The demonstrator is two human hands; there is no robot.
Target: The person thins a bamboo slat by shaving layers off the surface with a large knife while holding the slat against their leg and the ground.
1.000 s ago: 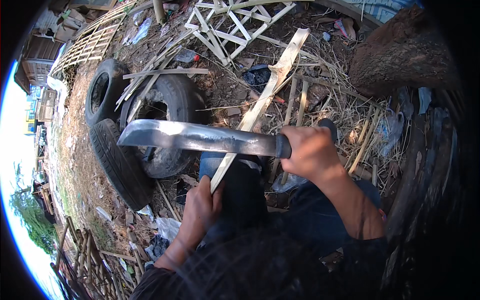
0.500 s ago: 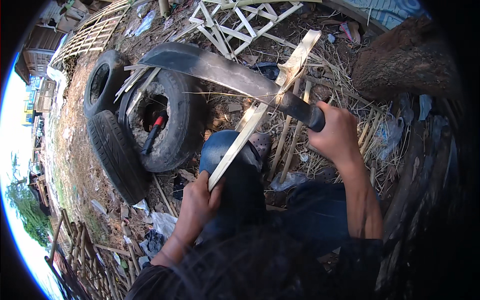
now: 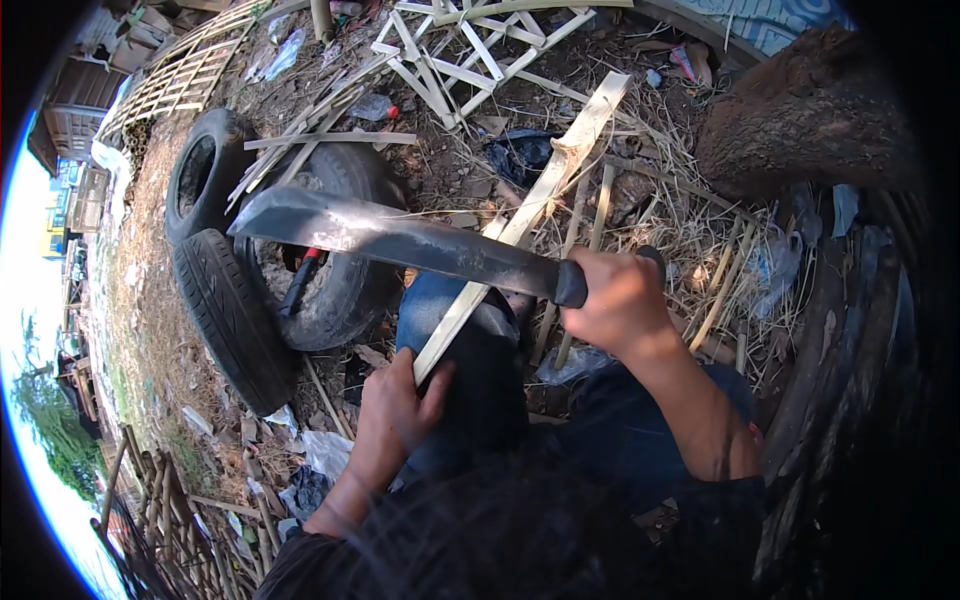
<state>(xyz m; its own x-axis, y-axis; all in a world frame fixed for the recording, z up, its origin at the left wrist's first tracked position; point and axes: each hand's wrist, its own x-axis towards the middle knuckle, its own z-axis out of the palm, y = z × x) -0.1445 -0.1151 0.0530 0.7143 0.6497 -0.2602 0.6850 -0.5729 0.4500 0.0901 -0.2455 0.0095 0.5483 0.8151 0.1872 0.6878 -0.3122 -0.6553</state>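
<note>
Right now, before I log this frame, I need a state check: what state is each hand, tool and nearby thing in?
Right hand: closed around the machete handle.
Machete: raised, blade pointing left, crossing over the strip.
Left hand: gripping the strip's near end.
Bamboo strip: slanted, its lower part over the person's knee.
Tyres: lying on the ground, unheld.
Lattice frame: lying flat on the ground.

Daylight, bright at left rim, sky blown out. Glare on the machete blade. Lower middle in deep shadow, detail possibly lost. Strong fisheye bending, black vignette at right edge.
</note>
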